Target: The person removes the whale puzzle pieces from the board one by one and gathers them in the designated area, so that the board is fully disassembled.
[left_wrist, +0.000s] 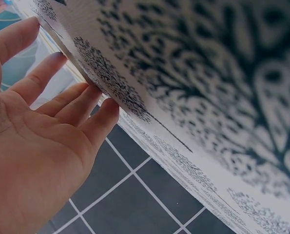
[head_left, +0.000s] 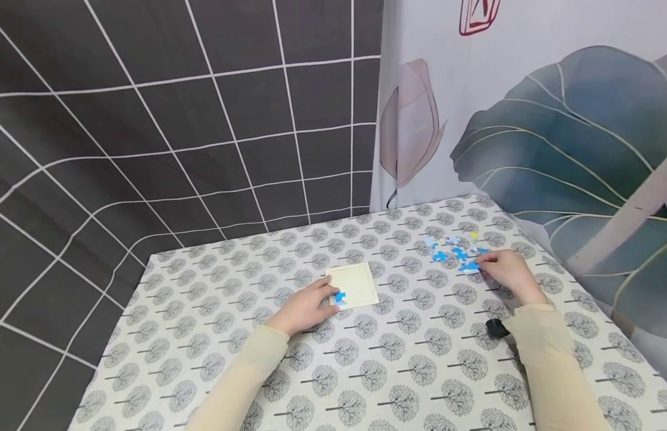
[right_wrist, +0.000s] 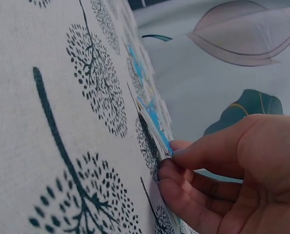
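A cream puzzle board (head_left: 360, 282) lies flat on the table, with a blue jigsaw piece (head_left: 340, 297) in its lower left corner. My left hand (head_left: 306, 305) rests at the board's left edge, fingers spread and only slightly bent; in the left wrist view its fingertips (left_wrist: 108, 109) are right at that edge. Over to the right, my right hand (head_left: 510, 274) is at the near side of a loose group of puzzle pieces (head_left: 439, 256). Its thumb and forefinger pinch the edge of a blue puzzle piece (right_wrist: 157, 127), which lies low over the cloth.
The tablecloth (head_left: 398, 371) has a grey tree print. A yellow piece (head_left: 473, 234) is at the far side of the group. Beside the right wrist sits a small black object (head_left: 496, 328). A dark gridded curtain (head_left: 247, 149) and a leaf-printed one (head_left: 570, 137) border the table.
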The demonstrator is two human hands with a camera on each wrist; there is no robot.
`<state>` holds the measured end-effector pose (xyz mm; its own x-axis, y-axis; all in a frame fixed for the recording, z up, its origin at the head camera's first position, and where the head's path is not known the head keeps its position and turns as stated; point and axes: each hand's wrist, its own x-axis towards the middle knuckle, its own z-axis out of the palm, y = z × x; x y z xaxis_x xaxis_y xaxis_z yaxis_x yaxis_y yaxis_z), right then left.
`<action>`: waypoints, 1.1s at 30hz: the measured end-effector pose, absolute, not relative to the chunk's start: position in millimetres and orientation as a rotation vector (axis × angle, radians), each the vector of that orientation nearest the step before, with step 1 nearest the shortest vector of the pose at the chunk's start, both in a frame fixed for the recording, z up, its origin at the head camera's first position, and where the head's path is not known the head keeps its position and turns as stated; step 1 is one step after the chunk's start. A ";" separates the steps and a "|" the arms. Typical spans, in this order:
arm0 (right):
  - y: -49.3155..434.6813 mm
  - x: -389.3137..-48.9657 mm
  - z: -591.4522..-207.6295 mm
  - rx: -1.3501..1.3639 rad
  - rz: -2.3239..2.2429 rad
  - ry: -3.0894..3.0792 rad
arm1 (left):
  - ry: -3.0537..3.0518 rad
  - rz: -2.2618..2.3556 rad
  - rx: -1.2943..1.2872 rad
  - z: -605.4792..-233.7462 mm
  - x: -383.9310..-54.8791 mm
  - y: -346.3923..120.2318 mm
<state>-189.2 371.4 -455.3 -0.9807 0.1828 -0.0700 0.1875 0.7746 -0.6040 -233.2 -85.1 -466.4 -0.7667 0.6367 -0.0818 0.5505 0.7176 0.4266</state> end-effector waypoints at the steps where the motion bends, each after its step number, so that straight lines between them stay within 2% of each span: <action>1: 371.1 -189.5 -454.6 0.308 -0.988 2.952 | 2.699 0.566 0.944 -466.7 -232.8 -85.2; 15: 368.6 -189.4 -456.0 0.266 -1.009 2.950 | 2.707 0.547 0.933 -467.9 -233.9 -86.0; 33: 358.7 -188.0 -452.1 0.404 -0.971 2.935 | 2.707 0.557 0.930 -464.0 -231.5 -83.3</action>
